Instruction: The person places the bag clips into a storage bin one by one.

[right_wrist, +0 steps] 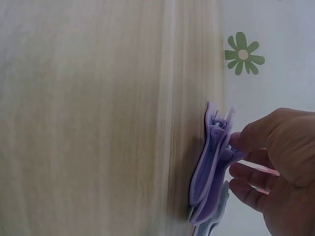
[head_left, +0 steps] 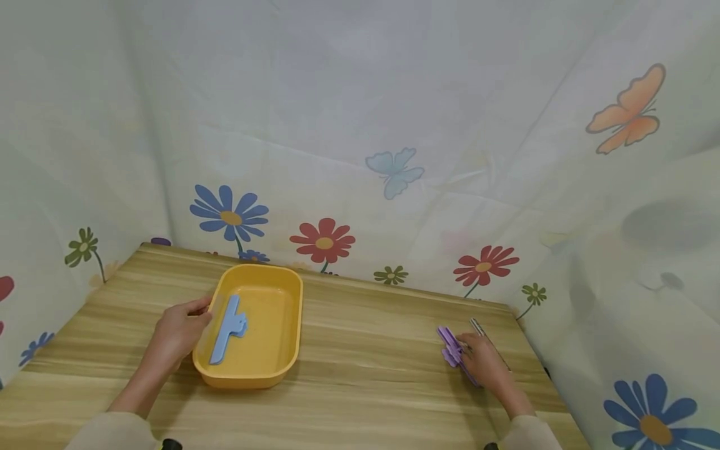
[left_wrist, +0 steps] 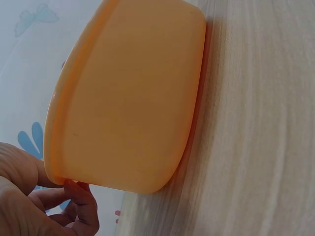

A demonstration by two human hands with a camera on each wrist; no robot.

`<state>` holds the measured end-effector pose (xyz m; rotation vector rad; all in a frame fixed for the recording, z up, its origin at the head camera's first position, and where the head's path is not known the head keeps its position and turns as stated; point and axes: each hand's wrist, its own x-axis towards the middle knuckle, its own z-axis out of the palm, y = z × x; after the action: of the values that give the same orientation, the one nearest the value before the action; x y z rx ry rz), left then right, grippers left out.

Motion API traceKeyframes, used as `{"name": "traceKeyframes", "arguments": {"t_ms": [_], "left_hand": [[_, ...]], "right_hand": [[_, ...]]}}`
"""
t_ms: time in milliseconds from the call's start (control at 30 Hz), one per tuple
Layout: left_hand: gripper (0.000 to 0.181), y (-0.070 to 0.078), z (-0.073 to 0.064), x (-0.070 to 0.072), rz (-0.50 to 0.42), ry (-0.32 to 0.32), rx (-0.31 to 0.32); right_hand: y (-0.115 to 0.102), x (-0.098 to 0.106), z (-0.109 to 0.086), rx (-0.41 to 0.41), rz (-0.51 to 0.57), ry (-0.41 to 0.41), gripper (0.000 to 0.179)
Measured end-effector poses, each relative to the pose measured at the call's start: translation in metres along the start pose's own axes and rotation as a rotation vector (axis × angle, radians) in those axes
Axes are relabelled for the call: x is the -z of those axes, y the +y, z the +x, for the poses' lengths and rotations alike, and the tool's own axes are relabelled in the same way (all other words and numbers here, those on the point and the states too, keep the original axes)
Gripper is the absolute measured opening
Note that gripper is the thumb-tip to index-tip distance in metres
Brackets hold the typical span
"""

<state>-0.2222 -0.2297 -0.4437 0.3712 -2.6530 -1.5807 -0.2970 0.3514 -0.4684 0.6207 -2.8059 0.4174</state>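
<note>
My left hand [head_left: 177,328] pinches the left rim of a yellow plastic tray [head_left: 275,331], thumb and fingers at its edge in the left wrist view. Inside the tray, toward its left wall, lies a light blue bag clip [head_left: 224,337]. Far to the right, my right hand [head_left: 485,362] holds a purple bag clip [head_left: 450,345] by its handle side between thumb and fingers. The right wrist view shows this purple clip's long side close to the tabletop. A slim grey object [head_left: 477,327] lies just beyond the right hand, partly hidden by it.
The wood-grain table [head_left: 365,356] extends between the tray and the purple clip. A pale curtain [head_left: 337,125] printed with flowers and butterflies hangs along the back and both sides, close to the table's edges.
</note>
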Motion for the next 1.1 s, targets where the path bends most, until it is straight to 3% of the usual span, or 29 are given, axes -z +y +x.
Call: {"name": "traceKeyframes", "arguments": {"t_ms": [667, 1100], "left_hand": [[0.049, -0.0029, 0.0025, -0.0013, -0.002, 0.008, -0.012], [0.051, -0.0024, 0.0029, -0.0019, 0.004, 0.015, -0.011]], "right_hand": [[0.0049, -0.0006, -0.0064, 0.085, 0.067, -0.029, 0.038], [0.0012, 0.0057, -0.0072, -0.02, 0.107, -0.12, 0.046]]}}
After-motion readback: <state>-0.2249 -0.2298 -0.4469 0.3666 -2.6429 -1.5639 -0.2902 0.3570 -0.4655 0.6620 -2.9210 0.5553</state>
